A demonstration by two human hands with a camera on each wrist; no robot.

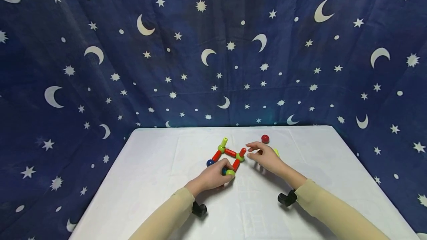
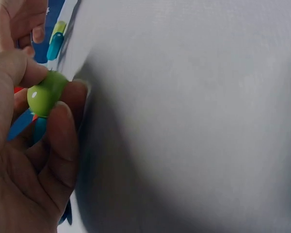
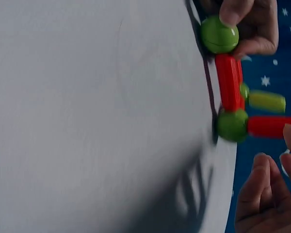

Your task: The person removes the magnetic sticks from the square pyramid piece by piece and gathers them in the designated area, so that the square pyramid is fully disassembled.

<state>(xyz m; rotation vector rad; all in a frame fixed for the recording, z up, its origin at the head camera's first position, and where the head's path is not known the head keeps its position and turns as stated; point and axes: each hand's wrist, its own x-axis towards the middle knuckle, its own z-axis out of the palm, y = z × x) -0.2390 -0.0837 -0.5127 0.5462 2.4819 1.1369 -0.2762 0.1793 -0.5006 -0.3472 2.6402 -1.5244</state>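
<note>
A four-sided frame of sticks and balls lies on the white table. My left hand (image 1: 212, 175) pinches the green ball (image 2: 47, 94) at its near corner; a teal stick (image 2: 40, 129) meets that ball, partly behind fingers. Red sticks (image 1: 230, 152) form other sides, and a blue ball (image 1: 210, 163) marks the left corner. At the right corner, a red stick (image 3: 271, 126) stands up from another green ball (image 3: 232, 125). A yellow-green stick (image 1: 224, 142) rises from the far corner. My right hand (image 1: 267, 157), fingers loosely bent and apart, is beside the upright red stick; contact is unclear.
A dark red ball (image 1: 265, 139) lies behind my right hand. Past that hand's far side shows a yellow-green piece (image 1: 276, 152), mostly hidden. Some red piece (image 1: 220, 187) peeks out under my left hand. A dark blue star-and-moon curtain (image 1: 213, 66) borders the table.
</note>
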